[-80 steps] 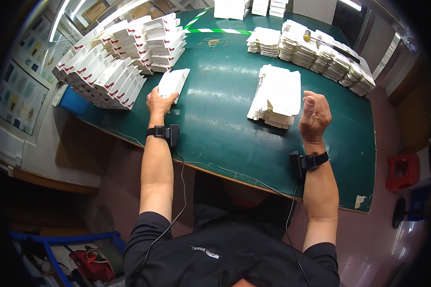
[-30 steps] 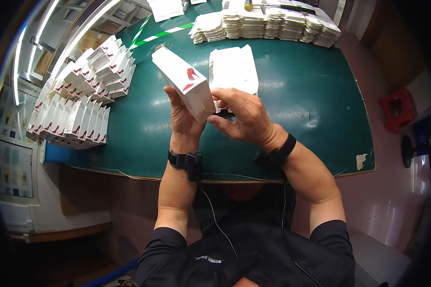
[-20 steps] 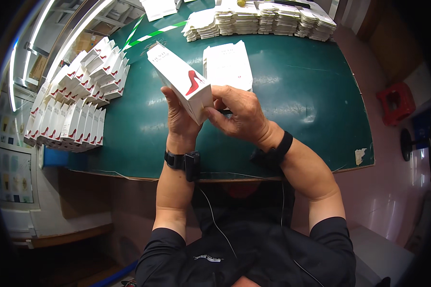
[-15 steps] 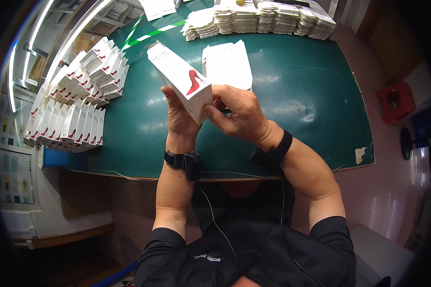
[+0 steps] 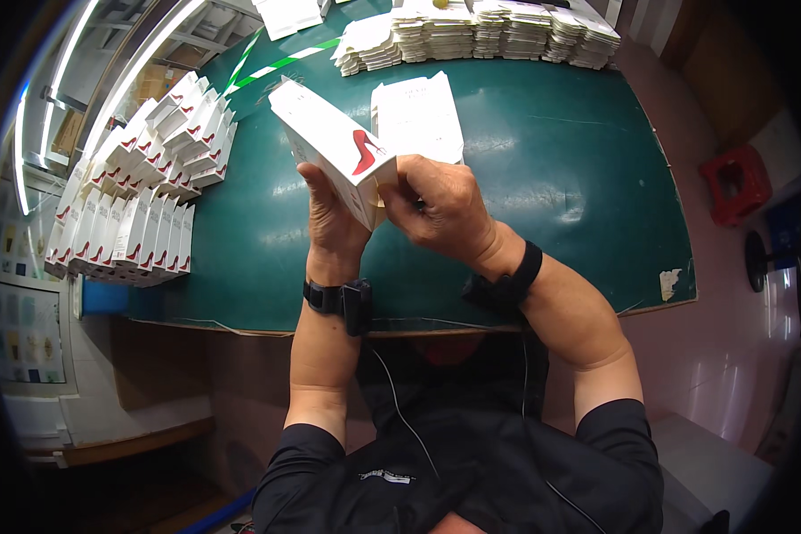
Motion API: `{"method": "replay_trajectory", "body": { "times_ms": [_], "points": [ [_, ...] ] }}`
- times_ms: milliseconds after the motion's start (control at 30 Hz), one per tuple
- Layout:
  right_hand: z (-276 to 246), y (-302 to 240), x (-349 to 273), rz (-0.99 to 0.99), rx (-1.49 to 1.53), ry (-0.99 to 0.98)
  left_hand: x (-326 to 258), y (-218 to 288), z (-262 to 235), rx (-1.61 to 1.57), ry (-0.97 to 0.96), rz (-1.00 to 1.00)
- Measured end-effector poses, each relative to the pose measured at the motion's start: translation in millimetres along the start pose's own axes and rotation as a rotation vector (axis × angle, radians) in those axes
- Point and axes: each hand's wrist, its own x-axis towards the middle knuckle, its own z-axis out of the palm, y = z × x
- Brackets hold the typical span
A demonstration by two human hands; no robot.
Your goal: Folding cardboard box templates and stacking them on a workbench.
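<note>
White box [image 5: 331, 135]: eleven o'clock, tilted above the bench [image 5: 561, 178], near end turned to the wearer
Left grip [image 5: 336, 230]: closed round the box, cradling it, likely steadying it for the right
Right grip [image 5: 447, 205]: drawn in narrow at that near end; pinch or mere touch, can't tell
Flat cartons [image 5: 418, 111]: twelve o'clock, just beyond, apparently within easy reach
Stacked boxes [image 5: 135, 218]: ten o'clock, packed close, presumably saving room
</note>
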Motion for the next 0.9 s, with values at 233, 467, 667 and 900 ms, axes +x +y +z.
{"method": "replay_trajectory", "body": {
  "times_ms": [233,467,667,900],
  "points": [
    [-1.8,-1.3,-0.6,0.017,-0.048,-0.008,-0.3,1.5,-2.8,0.041,-0.050,-0.011],
    [3.1,-1.1,-0.4,0.028,-0.027,0.022,1.5,0.1,-4.9,0.006,0.006,0.015],
    [3.5,0.2,-2.9,0.043,-0.017,0.030,1.6,-2.4,-8.9,-0.022,-0.020,-0.010],
    [-1.7,5.6,-4.9,0.066,-0.126,-0.021,0.8,-6.3,-8.4,0.050,0.025,0.012]
  ]
}}
